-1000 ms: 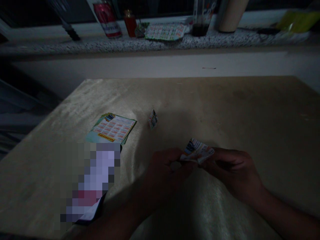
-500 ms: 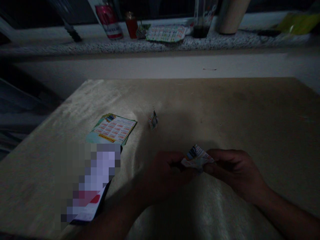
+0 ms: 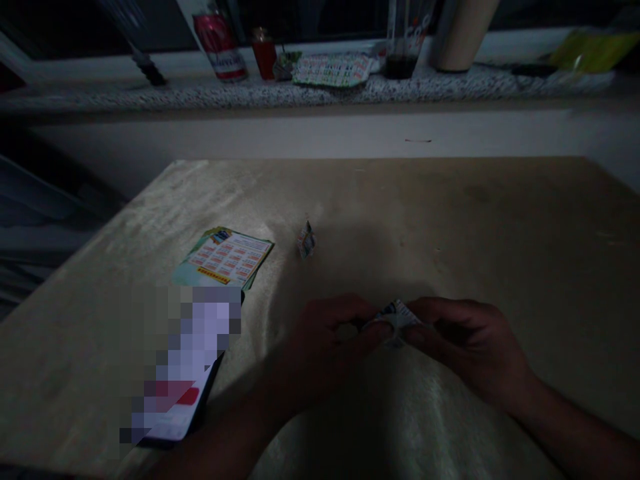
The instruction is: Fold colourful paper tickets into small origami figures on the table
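A small folded paper with printed patterns is held between both hands above the table. My left hand pinches its left side, the thumb lying across the front. On the right side, my right hand grips it between thumb and fingers. Another small folded paper piece stands on the table beyond my left hand. To the left lies a stack of printed calendar sheets. A phone with a lit, partly pixelated screen rests below the stack, beside my left forearm.
The table meets a white wall. On the speckled sill stand a red can, a small red bottle, a patterned packet, a glass with dark liquid and a beige cylinder. Yellow material lies at the right.
My left thumb has moved right, onto the front of the folded paper, and covers more of it. The paper's top point sits slightly lower and further right. My right hand has barely moved.
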`<move>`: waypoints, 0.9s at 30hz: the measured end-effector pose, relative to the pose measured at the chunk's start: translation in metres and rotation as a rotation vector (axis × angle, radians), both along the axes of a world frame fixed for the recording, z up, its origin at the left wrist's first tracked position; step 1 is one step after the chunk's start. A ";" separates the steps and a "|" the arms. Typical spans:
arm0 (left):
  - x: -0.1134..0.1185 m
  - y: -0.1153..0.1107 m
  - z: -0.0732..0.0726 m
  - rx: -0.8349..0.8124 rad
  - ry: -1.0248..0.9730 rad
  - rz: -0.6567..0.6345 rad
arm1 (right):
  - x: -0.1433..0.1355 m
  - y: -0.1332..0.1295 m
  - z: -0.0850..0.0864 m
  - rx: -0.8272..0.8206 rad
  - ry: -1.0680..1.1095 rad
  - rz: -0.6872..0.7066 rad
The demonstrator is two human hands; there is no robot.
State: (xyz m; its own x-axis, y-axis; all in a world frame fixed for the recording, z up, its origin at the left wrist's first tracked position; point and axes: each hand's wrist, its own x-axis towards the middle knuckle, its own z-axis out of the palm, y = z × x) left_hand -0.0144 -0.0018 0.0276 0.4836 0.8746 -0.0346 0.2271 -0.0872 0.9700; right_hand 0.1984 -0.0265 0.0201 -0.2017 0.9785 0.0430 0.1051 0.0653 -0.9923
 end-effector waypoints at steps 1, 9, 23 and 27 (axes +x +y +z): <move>0.001 0.000 0.000 0.002 0.003 0.002 | 0.000 0.000 0.001 0.013 -0.013 -0.009; 0.003 -0.003 -0.007 0.035 -0.026 0.056 | -0.004 0.000 0.004 0.061 -0.080 -0.008; 0.006 -0.006 -0.005 0.177 0.040 0.082 | -0.004 -0.001 -0.001 0.081 -0.128 0.019; 0.004 -0.005 -0.004 0.113 -0.036 0.081 | -0.003 -0.002 0.000 0.145 -0.208 0.083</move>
